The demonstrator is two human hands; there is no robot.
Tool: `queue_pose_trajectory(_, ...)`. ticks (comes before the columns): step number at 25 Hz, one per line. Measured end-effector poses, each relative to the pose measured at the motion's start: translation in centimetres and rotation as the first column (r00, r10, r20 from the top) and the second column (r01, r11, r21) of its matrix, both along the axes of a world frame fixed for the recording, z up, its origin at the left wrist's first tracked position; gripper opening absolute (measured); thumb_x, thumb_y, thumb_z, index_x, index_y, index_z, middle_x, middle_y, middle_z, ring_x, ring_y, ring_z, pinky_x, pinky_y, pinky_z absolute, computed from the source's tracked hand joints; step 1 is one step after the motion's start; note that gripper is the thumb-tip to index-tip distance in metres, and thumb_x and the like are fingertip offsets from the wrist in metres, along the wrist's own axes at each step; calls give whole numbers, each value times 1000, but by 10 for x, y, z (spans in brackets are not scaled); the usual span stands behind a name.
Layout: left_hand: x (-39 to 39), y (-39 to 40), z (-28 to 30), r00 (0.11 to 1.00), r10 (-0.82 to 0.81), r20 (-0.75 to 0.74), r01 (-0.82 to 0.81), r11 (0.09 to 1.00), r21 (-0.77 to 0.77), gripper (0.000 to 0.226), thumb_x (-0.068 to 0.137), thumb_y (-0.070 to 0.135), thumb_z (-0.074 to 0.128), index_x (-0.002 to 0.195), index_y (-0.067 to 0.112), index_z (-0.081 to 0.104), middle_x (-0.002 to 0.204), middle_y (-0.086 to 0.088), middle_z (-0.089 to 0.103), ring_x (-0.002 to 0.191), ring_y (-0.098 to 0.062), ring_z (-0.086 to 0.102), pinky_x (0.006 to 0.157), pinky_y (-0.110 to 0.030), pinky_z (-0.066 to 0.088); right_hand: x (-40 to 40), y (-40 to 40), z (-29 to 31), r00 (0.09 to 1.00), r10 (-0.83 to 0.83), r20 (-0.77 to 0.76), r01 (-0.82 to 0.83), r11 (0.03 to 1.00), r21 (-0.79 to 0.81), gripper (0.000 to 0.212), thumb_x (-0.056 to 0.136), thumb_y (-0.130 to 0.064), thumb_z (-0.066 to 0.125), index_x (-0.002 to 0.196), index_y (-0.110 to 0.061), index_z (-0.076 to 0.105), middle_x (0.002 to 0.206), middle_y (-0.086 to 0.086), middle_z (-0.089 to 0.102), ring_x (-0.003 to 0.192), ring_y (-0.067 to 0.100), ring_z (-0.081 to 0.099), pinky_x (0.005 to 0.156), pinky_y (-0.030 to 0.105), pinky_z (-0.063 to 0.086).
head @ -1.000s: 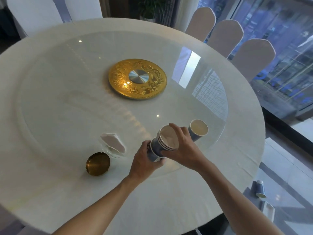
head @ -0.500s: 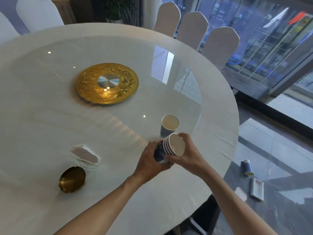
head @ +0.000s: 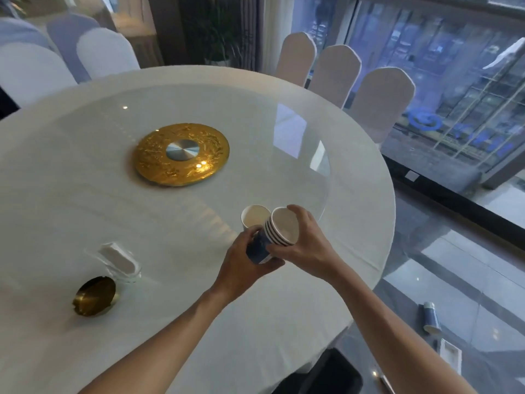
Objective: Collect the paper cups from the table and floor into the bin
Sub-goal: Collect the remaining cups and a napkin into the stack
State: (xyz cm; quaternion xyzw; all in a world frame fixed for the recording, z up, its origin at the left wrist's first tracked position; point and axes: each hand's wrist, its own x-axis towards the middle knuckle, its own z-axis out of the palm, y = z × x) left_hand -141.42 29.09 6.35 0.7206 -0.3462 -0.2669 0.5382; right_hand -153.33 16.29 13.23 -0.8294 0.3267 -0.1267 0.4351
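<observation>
Fingers of the right hand curl around the rims of a stack of nested paper cups, thumb near its base, while the left hand wraps the stack's blue lower end from below. Tilted, the stack's mouth faces 1 o'clock. Just behind it at 11 o'clock, a single paper cup stands upright on the round table. Well apart at 4 o'clock, another blue cup lies on the floor. At 8 o'clock sit a white holder and a brass dish; a gold disc lies at 11 o'clock.
</observation>
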Motion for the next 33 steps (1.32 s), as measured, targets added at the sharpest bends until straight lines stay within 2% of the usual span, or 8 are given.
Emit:
queue_pose_trajectory(3,12,0,-3,996,89,20,-90,994,57,75,73,35,94,137,27,57,131,13,65,118,-6,63,82,-6,50,9,-20,16,998,37,41,-36,999,-34,89,72,-35,87,146,-27,37,138,-4,44,115,11,49,88,22,45)
queue_pose_trajectory(5,26,0,-12,989,140,43,-144,985,96,82,71,36,95,141,25,54,137,10,61,125,-9,58,94,-16,49,17,-33,25,997,44,63,-40,997,-66,89,73,-33,87,147,-26,37,138,-4,44,116,10,48,90,22,44)
queue_pose_trajectory(10,61,-19,-46,977,213,-7,-208,957,204,104,65,34,98,152,19,41,146,-1,52,134,-17,51,103,-28,44,48,-62,32,998,25,60,-17,992,-126,88,74,-29,87,147,-26,37,133,-8,42,111,6,46,78,5,37)
queue_pose_trajectory(16,86,-58,-86,989,131,-65,-110,959,263,105,67,35,97,152,19,38,147,-3,49,134,-22,51,104,-34,48,80,-78,12,1000,6,-17,-9,988,-155,89,74,-30,87,146,-28,35,130,-8,40,108,8,47,86,27,51)
queue_pose_trajectory(20,98,-76,-111,993,107,-57,-89,960,266,100,58,50,94,142,26,45,141,4,58,127,-18,58,102,-39,54,92,-85,-8,995,-30,-92,16,989,-149,93,73,-32,88,148,-27,34,131,-10,39,108,8,48,87,28,50)
queue_pose_trajectory(27,103,-88,-128,996,34,-80,-14,971,237,69,64,34,97,119,28,55,118,8,70,113,-17,67,88,-30,55,99,-80,-39,982,-61,-180,34,988,-151,98,71,-34,88,150,-24,32,132,-8,38,108,9,48,88,29,49)
queue_pose_trajectory(31,95,-92,-121,995,-19,-100,39,978,206,75,67,28,98,132,26,60,123,8,71,111,-11,67,80,0,45,92,-74,-46,976,-101,-191,80,990,-116,97,71,-40,86,150,-24,32,130,-10,37,107,6,46,88,25,44)
queue_pose_trajectory(33,89,-91,-114,993,-55,-106,73,981,177,77,69,26,97,136,23,60,129,6,68,114,-11,64,81,4,42,84,-73,-48,971,-120,-206,99,989,-110,98,71,-39,88,150,-25,32,132,-9,38,107,6,47,88,26,45)
